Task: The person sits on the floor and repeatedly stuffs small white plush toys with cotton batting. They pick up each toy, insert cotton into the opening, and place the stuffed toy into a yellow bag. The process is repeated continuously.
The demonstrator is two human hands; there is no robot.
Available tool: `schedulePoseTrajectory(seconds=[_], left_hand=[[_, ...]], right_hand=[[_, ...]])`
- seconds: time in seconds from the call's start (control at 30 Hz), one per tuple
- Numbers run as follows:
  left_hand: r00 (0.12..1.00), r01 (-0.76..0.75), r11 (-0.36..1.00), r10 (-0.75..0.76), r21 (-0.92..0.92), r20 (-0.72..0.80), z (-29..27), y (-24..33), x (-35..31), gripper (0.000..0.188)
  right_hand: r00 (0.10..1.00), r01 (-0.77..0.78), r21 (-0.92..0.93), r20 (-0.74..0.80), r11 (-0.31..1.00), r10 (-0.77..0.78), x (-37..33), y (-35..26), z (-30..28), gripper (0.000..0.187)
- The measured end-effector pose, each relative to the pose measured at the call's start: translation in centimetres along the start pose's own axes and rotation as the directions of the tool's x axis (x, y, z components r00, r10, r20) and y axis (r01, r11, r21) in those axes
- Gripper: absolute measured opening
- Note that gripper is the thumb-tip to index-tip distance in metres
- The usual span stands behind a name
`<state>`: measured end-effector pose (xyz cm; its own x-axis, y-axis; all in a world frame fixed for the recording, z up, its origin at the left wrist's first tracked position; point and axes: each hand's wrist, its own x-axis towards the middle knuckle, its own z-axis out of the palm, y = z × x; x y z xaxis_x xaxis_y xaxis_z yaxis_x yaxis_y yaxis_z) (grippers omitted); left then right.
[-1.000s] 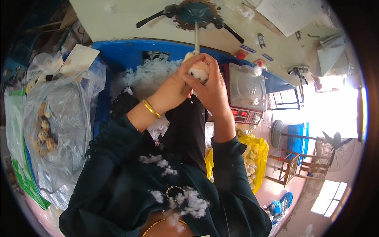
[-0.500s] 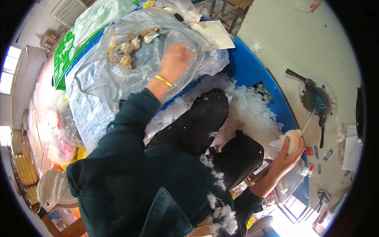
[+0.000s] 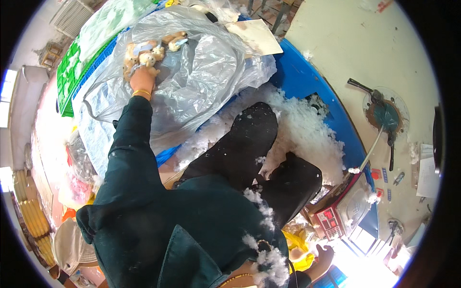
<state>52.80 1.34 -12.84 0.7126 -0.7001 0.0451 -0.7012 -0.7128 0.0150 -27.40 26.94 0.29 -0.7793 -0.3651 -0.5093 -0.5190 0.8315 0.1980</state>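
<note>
My left hand [image 3: 143, 79] reaches into a clear plastic bag [image 3: 211, 72] at the far left. Its fingers curl down onto one of several small tan plush toys [image 3: 148, 58] with pale blue parts; the fingertips are partly hidden among them. Low on the right, my right hand [image 3: 324, 257] is open with its fingers apart and nothing in them. Beside it lies a yellow bag [image 3: 300, 261], with something peach-coloured in its mouth. A thin filling tube [image 3: 372, 151] with a tuft of white fluff at its tip juts from the round fitting [image 3: 385, 117] on the right.
White stuffing [image 3: 302, 129] fills the blue bin [image 3: 307, 72] around my legs. A scale with red digits [image 3: 329, 218] stands at the lower right. The pale panel [image 3: 355, 43] borders the bin. A green crate [image 3: 67, 81] and a paper sheet [image 3: 254, 36] lie at the far side.
My left hand has moved left across the bag to the plush toys. My right hand has let go of the peach plush piece at the tube and moved down beside the yellow bag.
</note>
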Motion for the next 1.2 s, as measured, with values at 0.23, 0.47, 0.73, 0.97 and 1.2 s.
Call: schedulePoseTrajectory(seconds=[0.23, 0.47, 0.73, 0.97, 1.2], left_hand=[[0.846, -0.028, 0.131, 0.532, -0.991, 0.047, -5.2, 11.8, -4.8, 0.024], [0.157, 0.585, 0.078, 0.966, -0.807, 0.207, -11.3, 26.4, -22.2, 0.023], [0.099, 0.385, 0.049, 0.991, -0.922, 0.094, -12.0, 30.3, -31.6, 0.033], [0.089, 0.384, -0.070, 0.995, -0.921, -0.038, -11.8, 34.7, -35.0, 0.025], [0.315, 0.381, -0.271, 0.937, -0.884, -0.151, -10.6, 44.0, -35.5, 0.019]], right_hand=[[0.690, 0.683, 0.569, -0.299, 0.458, -0.659, -2.3, -11.3, 2.1, 0.025], [0.156, 0.869, 0.474, -0.537, -0.144, -0.829, -11.9, -29.8, -2.0, 0.045], [0.455, 0.816, 0.577, -0.665, -0.021, -0.592, -8.3, -25.9, -0.4, 0.023], [0.513, 0.825, 0.564, -0.775, -0.037, -0.369, -6.5, -23.7, -1.3, 0.025], [0.645, 0.664, 0.714, -0.697, -0.221, -0.315, 0.0, -29.3, -6.3, 0.025]])
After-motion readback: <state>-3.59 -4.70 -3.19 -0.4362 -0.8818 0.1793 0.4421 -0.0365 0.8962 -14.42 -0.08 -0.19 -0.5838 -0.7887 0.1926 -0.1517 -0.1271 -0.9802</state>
